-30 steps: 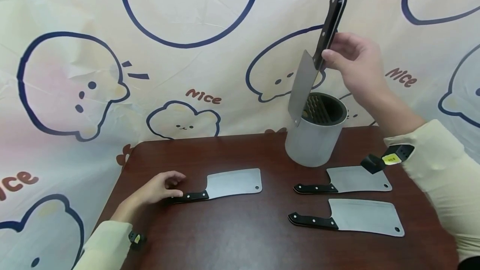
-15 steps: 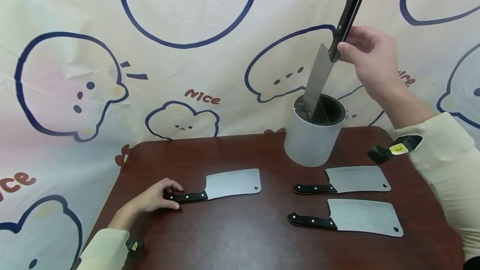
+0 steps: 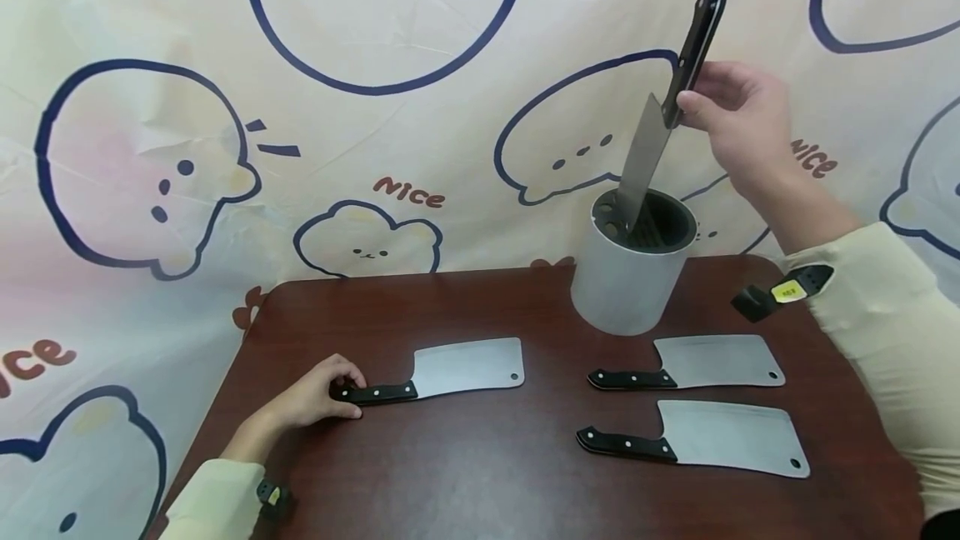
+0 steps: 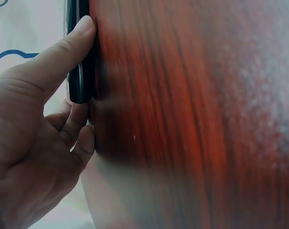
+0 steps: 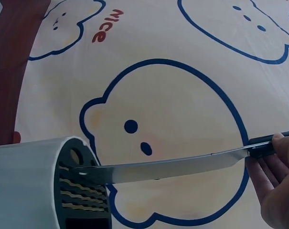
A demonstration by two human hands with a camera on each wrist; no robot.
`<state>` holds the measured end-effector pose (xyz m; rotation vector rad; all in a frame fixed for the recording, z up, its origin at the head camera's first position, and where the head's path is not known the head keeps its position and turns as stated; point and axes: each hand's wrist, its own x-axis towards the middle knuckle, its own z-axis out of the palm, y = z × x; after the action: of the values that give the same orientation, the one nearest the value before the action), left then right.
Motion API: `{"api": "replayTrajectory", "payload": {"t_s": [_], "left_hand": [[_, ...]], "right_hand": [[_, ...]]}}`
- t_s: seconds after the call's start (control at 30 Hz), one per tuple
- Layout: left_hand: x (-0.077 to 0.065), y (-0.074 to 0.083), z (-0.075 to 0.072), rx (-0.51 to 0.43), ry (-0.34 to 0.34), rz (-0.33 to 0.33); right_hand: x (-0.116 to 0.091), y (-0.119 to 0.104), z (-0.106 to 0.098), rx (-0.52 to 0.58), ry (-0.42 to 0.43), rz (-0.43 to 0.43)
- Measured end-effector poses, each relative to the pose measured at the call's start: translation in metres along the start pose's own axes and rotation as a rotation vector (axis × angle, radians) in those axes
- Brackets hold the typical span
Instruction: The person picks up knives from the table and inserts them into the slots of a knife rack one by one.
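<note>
Our right hand [image 3: 738,119] pinches the black-handled steel cleaver [image 3: 671,98] blade-down, its tip inside the grey cylindrical knife holder [image 3: 626,273] on the dark wooden counter [image 3: 480,473]. Our left hand [image 3: 315,394] curls round the black handle of the left flat-lying cleaver [image 3: 442,373], steadying it for lifting.

Staged recording setup: cartoon backdrop [image 3: 300,65] (hung cloth), table [image 3: 480,482].

Glossy wooden table [image 3: 487,457], matt steel cleaver blades [image 3: 468,367], printed cloth backdrop [image 3: 375,65]
</note>
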<state>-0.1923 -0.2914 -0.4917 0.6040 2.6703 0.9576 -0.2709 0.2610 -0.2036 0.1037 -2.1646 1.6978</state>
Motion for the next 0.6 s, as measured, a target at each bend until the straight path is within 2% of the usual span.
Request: {"api": "replayTrajectory", "payload": {"t_s": [0.23,0.43,0.6], "left_hand": [[0.000,0.001,0.003,0.004,0.020,-0.004],[0.001,0.001,0.000,0.012,0.035,-0.027],[0.001,0.003,-0.006,-0.005,0.031,-0.076]], "right_hand": [[0.003,0.015,0.008,-0.122,-0.032,0.017],[0.005,0.030,0.013,-0.213,-0.056,0.040],[0.005,0.041,0.020,-0.251,-0.078,0.069]]}}
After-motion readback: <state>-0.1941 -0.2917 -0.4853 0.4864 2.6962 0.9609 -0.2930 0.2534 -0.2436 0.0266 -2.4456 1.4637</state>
